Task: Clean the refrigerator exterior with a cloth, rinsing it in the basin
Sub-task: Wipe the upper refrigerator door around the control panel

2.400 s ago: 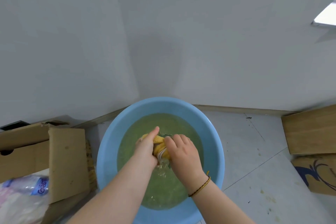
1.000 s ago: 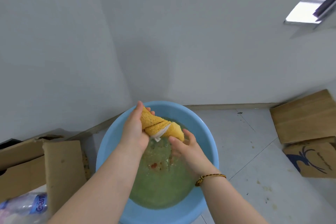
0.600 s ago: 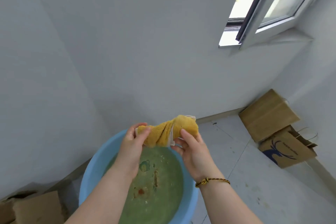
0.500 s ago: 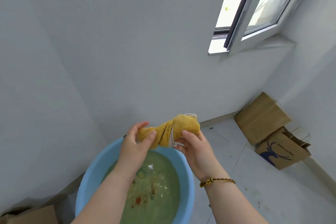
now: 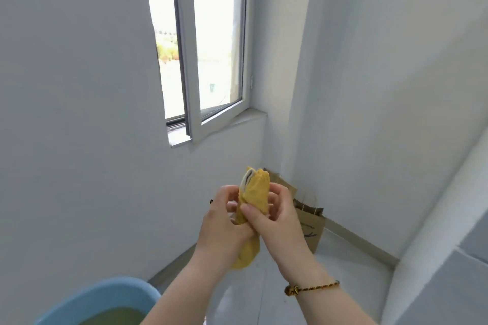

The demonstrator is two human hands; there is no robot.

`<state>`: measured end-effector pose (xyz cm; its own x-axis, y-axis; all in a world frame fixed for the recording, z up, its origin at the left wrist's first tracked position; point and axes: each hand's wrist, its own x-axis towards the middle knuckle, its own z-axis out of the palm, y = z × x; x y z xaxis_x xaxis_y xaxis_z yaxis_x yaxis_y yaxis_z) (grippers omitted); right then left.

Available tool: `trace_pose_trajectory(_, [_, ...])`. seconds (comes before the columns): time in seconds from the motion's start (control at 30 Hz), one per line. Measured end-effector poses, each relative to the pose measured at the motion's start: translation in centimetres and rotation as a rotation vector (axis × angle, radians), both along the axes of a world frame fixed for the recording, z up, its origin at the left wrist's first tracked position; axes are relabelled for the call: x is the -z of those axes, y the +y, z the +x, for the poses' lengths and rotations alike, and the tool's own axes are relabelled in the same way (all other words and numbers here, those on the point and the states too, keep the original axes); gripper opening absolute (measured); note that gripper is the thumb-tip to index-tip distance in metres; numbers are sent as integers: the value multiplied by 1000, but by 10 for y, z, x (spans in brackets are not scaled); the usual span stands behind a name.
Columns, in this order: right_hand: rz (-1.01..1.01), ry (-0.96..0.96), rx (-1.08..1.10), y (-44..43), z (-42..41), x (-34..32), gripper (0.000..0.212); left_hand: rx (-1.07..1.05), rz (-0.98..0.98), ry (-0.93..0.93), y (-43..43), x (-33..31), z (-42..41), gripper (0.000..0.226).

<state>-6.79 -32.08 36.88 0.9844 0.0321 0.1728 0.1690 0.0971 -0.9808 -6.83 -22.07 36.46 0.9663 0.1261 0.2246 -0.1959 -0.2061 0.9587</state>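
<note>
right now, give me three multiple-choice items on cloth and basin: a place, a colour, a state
1. Where does the basin show? A bottom left; B right edge; C on the sill.
2. The cloth is mostly: A blue; B yellow; C grey.
3. The cloth is: A in the water; B spread flat; C bunched in both hands.
Key: 1 A, its blue rim sits at the lower left. 2 B, yellow with a pale edge. 3 C, left hand and right hand grip it, away from the basin.
</note>
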Motion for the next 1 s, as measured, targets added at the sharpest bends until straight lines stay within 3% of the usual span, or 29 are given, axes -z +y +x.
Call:
trace_pose_trajectory(0.17, [-42, -92, 197, -112, -32, -48, 22, 250, -57, -91, -108, -40, -11, 40])
trace_pose_trajectory(0.37, [-10, -175, 311, -201, -65, -86, 13, 589, -276, -26, -185, -73, -20, 42])
trace_pose_trajectory(0.43, [-38, -205, 393, -221, -69, -93, 15, 673, -326, -25, -204, -80, -17, 30])
trace_pose_trajectory(0.57, [-71, -217, 613, -269, -74, -99, 13, 784, -215, 17, -253, -96, -4, 17])
trace_pose_trajectory(0.67, [-126, -210, 703, -299, -70, -104, 12, 920, -149, 28, -293, -107, 9, 38])
trace_pose_trajectory(0.7, [-144, -199, 711, -307, -67, -104, 11, 944, -130, 17, -304, -109, 13, 40])
trace_pose_trajectory(0.8, [-133, -132, 676, -335, -55, -106, 14, 984, -221, 3, -336, -116, 32, 20])
trace_pose_trajectory(0.9, [-20, -75, 562, -366, -40, -114, 36, 1022, -249, -18, -361, -120, 65, 14])
trace_pose_trajectory(1.0, [20, -65, 528, -392, -21, -125, 40, 1091, -238, -60, -385, -131, 98, 11])
